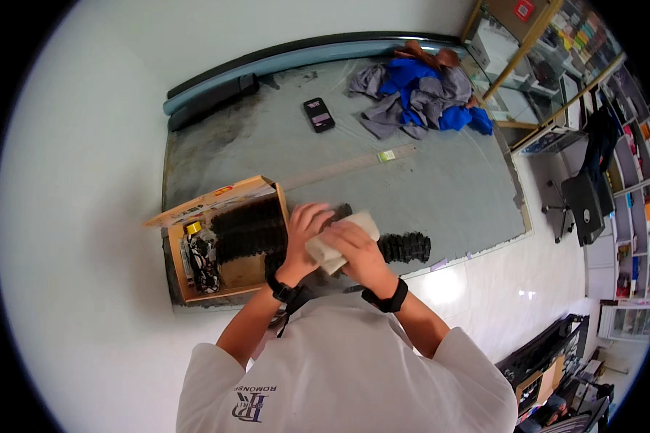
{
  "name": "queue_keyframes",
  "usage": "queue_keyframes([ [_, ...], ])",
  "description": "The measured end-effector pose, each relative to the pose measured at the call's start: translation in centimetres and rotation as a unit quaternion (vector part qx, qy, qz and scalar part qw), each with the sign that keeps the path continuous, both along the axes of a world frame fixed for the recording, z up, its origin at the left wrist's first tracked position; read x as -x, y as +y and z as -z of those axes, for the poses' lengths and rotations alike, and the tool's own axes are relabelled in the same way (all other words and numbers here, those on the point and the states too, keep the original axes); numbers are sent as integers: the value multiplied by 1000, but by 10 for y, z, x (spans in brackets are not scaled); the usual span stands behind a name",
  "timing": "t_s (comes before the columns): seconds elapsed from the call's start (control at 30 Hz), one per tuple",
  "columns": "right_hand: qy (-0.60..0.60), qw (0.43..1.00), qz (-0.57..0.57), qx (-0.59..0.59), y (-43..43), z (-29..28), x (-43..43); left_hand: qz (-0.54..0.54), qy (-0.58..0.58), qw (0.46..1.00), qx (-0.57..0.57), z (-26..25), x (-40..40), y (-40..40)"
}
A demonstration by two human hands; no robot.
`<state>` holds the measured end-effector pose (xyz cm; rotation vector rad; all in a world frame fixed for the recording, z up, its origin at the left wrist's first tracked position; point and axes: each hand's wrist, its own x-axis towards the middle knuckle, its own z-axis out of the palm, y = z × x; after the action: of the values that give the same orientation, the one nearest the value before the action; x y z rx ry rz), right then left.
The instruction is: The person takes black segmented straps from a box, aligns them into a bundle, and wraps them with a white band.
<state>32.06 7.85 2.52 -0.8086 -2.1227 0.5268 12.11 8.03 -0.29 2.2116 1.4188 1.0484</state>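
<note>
My right hand (pixel 360 251) is closed around a folded beige cloth (pixel 364 222). Close beside it, my left hand (pixel 303 233) has its fingers spread and blurred near a dark object (pixel 342 212); whether it grips that object cannot be told. A row of black bristly pieces (pixel 406 247) lies on the grey table to the right of my hands. At my left stands a cardboard box (pixel 283 205) with its lid raised, holding more black bristly pieces (pixel 249 230), a yellow-capped item (pixel 193 227) and tangled black cables (pixel 203 265).
A metal ruler (pixel 352 162) and a black phone (pixel 319 115) lie on the grey table (pixel 455 184). Grey and blue cloths (pixel 422 97) are heaped at the back right. Rolled sheets (pixel 298 57) line the wall. An office chair (pixel 585 208) stands at right.
</note>
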Motion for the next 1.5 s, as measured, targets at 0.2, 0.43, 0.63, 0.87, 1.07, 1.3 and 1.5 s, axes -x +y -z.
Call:
queue_keyframes([
  [0.2,11,994,-58,90,-5,-2,32,-59,32,998,-17,-11,61,-43],
  [0.43,5,996,-88,8,-20,-23,104,-80,-46,995,-49,-8,101,-68],
  [0.63,-21,989,-139,49,-27,-12,128,-103,-33,994,-30,-10,147,-89],
  [0.87,-10,997,-82,-8,-40,-18,201,-108,-75,991,-38,-9,200,-92],
  [1.07,-76,984,-148,58,-57,6,225,-126,-21,991,-46,-13,260,-95],
  [1.3,-68,967,-183,163,-60,18,234,-27,49,994,-92,3,274,-96],
  [1.5,-149,965,-117,180,-63,2,239,19,3,997,-75,13,286,-85],
])
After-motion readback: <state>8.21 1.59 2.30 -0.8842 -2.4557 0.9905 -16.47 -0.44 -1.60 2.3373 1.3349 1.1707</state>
